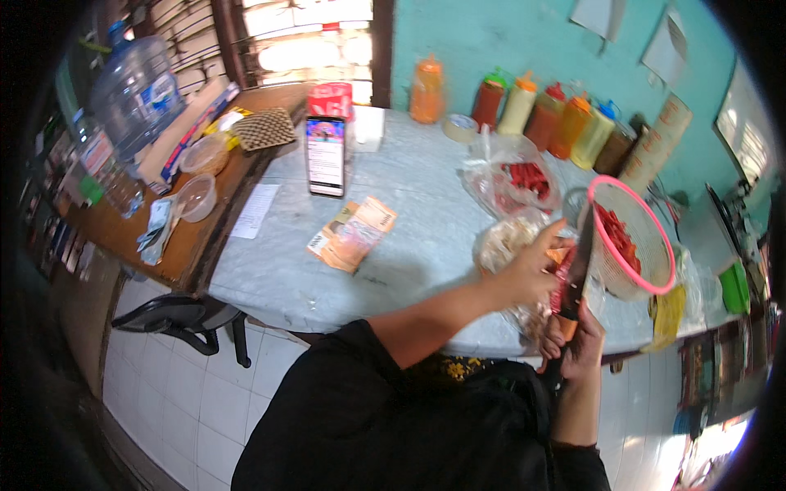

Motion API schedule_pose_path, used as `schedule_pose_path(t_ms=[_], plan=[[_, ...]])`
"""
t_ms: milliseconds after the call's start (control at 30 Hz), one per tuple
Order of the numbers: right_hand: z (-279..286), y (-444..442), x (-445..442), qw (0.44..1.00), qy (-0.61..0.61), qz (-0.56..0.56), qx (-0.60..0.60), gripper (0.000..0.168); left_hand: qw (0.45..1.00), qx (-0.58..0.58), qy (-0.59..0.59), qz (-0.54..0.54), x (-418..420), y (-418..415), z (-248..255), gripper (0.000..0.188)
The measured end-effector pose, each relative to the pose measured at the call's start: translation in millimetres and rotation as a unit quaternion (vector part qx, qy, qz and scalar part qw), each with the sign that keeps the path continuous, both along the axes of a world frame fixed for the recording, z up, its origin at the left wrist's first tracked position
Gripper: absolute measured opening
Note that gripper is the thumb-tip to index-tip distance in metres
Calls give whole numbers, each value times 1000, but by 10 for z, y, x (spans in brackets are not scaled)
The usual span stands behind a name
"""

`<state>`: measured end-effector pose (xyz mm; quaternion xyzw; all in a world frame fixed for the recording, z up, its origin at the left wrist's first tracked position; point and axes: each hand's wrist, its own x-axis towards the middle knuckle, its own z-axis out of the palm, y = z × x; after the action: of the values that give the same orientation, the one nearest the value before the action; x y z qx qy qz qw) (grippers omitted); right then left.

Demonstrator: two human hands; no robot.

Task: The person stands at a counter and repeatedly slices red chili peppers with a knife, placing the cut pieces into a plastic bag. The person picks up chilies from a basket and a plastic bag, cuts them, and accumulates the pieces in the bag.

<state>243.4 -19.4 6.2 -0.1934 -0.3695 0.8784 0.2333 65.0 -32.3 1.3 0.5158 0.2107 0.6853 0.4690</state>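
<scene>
My right hand grips a kitchen knife by its handle, with the broad dark blade pointing up and away from me. Left of the blade, my left hand has its fingers spread beside a shiny red item; whether they hold it cannot be made out. Under and behind that hand lies a clear plastic bag of pale contents. A white colander with a pink rim stands tilted to the right, red chillies inside. Farther back, another clear bag contains red pieces.
On the grey-topped table, a phone stands upright behind several banknotes. Sauce bottles and a tape roll line the wall. A yellow cloth hangs at the right edge. A wooden side table adjoins on the left.
</scene>
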Motion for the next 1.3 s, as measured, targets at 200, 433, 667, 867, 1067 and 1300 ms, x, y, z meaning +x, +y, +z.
schedule_pose_path(t_ms=[200,433,667,867,1067,1300], plan=[[141,-133,-158,998,-22,11,57,46,986,-123,-58,-94,-265,-105,195,32],[146,-199,-107,954,-13,-84,288,62,964,-162,-210,18,-284,66,378,19],[133,-316,-245,899,-78,-131,410,54,949,-168,-242,112,-17,374,532,21],[145,-237,-257,897,-118,-138,403,52,951,-136,-266,84,5,458,540,25],[142,-164,-300,903,-61,-147,400,51,951,-121,-285,-6,3,430,564,30],[103,-157,-303,955,16,-108,275,52,958,-108,-259,49,29,387,595,27]])
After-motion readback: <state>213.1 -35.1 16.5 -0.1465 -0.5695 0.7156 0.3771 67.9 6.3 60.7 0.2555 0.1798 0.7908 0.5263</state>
